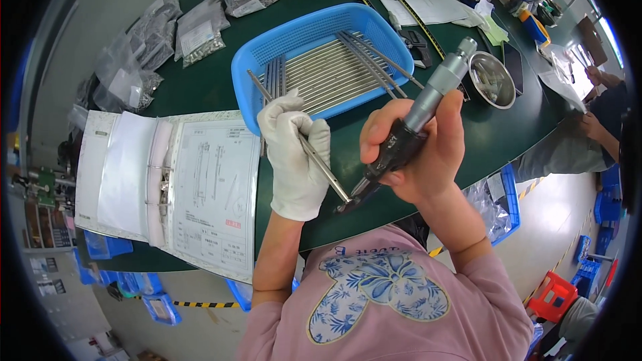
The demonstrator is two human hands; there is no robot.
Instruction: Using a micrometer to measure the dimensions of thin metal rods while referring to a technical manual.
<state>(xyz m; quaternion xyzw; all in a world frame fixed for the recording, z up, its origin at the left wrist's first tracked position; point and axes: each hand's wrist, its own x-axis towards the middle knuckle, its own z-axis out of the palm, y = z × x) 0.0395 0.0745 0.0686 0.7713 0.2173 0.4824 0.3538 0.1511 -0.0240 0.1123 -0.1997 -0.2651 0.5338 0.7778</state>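
Pink cloth of a shirt with blue flowers is closest. Past it, the left hand, in a white glove, is curled closed around a thin metal rod. The bare right hand has its fingers bent around a silver and black measuring tool. The rod's low end is at the tool's black end. On the green desk are a blue basket of rods, an open binder and bags of small parts. Another person is off to the right.
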